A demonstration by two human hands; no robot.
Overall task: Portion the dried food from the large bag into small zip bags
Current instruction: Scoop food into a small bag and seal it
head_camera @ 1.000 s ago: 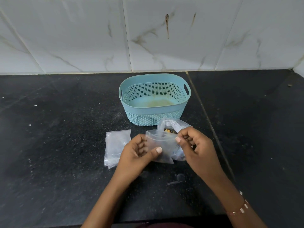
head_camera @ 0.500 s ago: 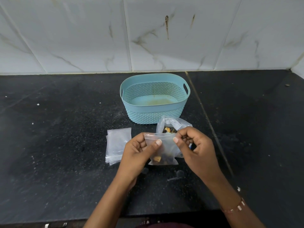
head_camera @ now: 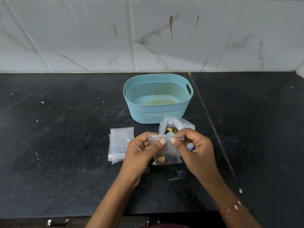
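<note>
A small clear zip bag (head_camera: 167, 155) with a little dried food at its bottom hangs upright just above the black counter. My left hand (head_camera: 141, 150) pinches its zip strip from the left and my right hand (head_camera: 194, 148) pinches it from the right, thumbs nearly meeting at the top edge. Right behind it stands the large clear bag (head_camera: 176, 125), open at the top with dried food showing inside; my right hand hides its lower part. A stack of empty small zip bags (head_camera: 120, 143) lies flat to the left.
A light blue perforated basket (head_camera: 157, 111) with nothing in it stands behind the bags, near the white tiled wall (head_camera: 148, 35). The black counter (head_camera: 65, 129) has a seam (head_camera: 212, 122) running right of the basket. The counter's front edge is close below my forearms.
The small bag went from lying tilted to hanging upright with food settled at its bottom. Both thumbs have moved up onto its zip strip and come closer together.
</note>
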